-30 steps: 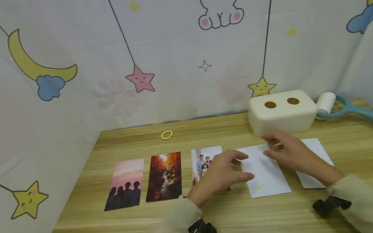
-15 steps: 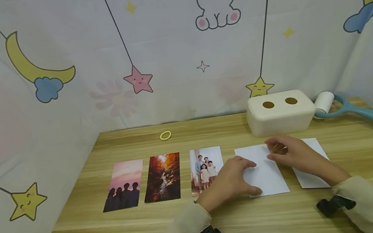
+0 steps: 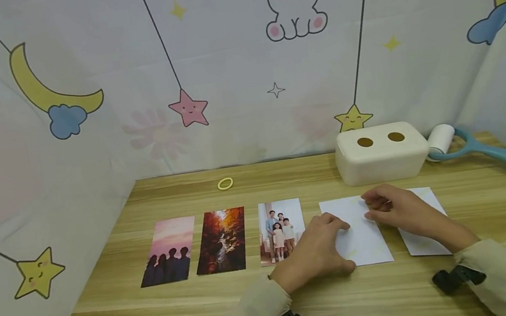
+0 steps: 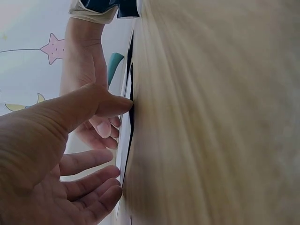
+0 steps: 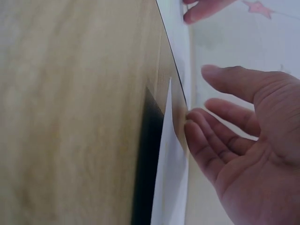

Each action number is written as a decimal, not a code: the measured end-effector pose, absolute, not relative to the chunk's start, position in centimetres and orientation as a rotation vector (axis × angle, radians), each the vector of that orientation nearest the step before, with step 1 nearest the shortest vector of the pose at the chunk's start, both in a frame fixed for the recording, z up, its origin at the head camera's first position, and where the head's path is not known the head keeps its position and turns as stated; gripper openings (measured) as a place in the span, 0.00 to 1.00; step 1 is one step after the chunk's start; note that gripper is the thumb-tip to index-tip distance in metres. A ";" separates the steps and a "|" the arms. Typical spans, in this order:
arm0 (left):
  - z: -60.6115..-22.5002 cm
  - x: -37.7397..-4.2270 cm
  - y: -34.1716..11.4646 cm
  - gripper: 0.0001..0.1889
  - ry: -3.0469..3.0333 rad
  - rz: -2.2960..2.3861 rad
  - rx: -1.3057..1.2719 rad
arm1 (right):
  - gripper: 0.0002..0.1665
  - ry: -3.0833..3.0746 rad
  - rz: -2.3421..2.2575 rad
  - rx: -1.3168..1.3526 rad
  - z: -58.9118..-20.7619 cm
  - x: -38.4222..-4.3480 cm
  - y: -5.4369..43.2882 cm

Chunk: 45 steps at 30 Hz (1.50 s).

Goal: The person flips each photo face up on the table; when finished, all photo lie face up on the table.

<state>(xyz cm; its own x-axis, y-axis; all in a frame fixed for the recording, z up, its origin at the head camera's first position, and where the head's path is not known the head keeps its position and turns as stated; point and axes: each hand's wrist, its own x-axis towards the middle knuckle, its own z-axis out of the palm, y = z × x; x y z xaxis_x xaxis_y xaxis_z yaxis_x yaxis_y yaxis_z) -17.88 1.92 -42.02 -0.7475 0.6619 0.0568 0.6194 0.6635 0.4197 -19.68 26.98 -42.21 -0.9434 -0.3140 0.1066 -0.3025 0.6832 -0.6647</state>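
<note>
A white sheet of photo size (image 3: pixel 363 236) lies flat on the table, with faint yellowish marks on it. My left hand (image 3: pixel 314 250) is at its left side, thumb at the near left corner and fingers spread along the edge. In the left wrist view the left thumb (image 4: pixel 117 105) touches the sheet's edge. My right hand (image 3: pixel 402 212) is over the right side, its loosely bent fingertips at the far right edge. The right wrist view shows the right hand's fingers (image 5: pixel 199 140) near the edge, pinching nothing. Partly under my right forearm lies a second white sheet (image 3: pixel 422 242).
Left of the hands lie a family photo (image 3: pixel 278 231), an autumn stream photo (image 3: pixel 220 241) and a silhouette photo (image 3: pixel 170 252). Behind them is a yellow ring (image 3: pixel 225 184). A cream box with two holes (image 3: pixel 381 160) and a blue-handled lint roller (image 3: pixel 493 149) stand at the back right.
My left hand has moved right and nearer to me, onto the white sheet's left edge, uncovering more of the family photo. My right hand has shifted slightly right and nearer.
</note>
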 end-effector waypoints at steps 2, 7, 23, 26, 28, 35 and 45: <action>-42.1 -17.8 2.0 0.35 2.778 0.639 1.070 | 0.22 2.863 -1.120 -0.531 -42.2 -19.7 27.1; -42.1 -17.8 2.0 0.36 2.791 0.625 1.064 | 0.23 2.847 -1.098 -0.574 -42.0 -19.7 27.5; -42.0 -19.8 0.5 0.31 2.586 0.893 1.057 | 0.29 2.742 -1.054 -0.798 -41.6 -19.8 29.4; -42.2 -20.1 0.3 0.30 2.543 0.973 1.027 | 0.35 2.696 -1.069 -0.767 -41.4 -19.7 29.5; -42.3 -20.2 0.1 0.30 2.516 1.013 1.010 | 0.38 2.671 -1.074 -0.747 -41.3 -19.6 29.6; -42.3 -20.2 0.1 0.29 2.494 1.011 1.014 | 0.41 2.628 -1.096 -0.718 -41.5 -19.9 30.2; -41.9 -19.4 0.8 0.26 2.615 0.894 1.101 | 0.31 2.514 -1.246 -0.767 -41.5 -20.3 29.9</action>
<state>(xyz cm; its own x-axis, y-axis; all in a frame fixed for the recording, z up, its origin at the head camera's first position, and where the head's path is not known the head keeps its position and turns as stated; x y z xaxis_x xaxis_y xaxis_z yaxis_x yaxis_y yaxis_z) -19.35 0.76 -41.88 -0.7141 0.6959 0.0756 0.5964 0.5484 0.5861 -20.29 29.86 -41.47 -0.8361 -0.5481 0.0235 -0.3507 0.5010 -0.7912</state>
